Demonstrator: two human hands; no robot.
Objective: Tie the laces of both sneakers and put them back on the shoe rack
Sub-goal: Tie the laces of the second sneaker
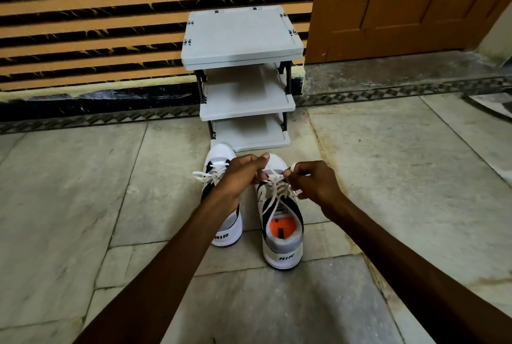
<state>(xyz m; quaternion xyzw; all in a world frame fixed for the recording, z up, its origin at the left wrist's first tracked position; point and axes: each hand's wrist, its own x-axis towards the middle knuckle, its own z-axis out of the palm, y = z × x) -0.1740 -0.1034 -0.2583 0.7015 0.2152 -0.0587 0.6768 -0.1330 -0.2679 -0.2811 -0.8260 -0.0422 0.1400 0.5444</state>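
Two white, grey and black sneakers stand side by side on the floor, heels toward me. The right sneaker (281,235) shows an orange insole, and its white laces (273,191) are pulled up over the tongue. My left hand (241,174) pinches one lace end above that shoe. My right hand (315,181) pinches the other end just to the right. The left sneaker (221,155) is partly hidden under my left forearm; its lace (205,176) lies loose over its left side. A grey three-shelf shoe rack (243,39) stands right behind the shoes, against the wall.
Pale stone floor tiles (83,191) spread all around the shoes. A striped orange and black wall (97,25) runs behind the rack. A brown wooden door (401,5) stands to the rack's right, above a patterned floor border (388,91).
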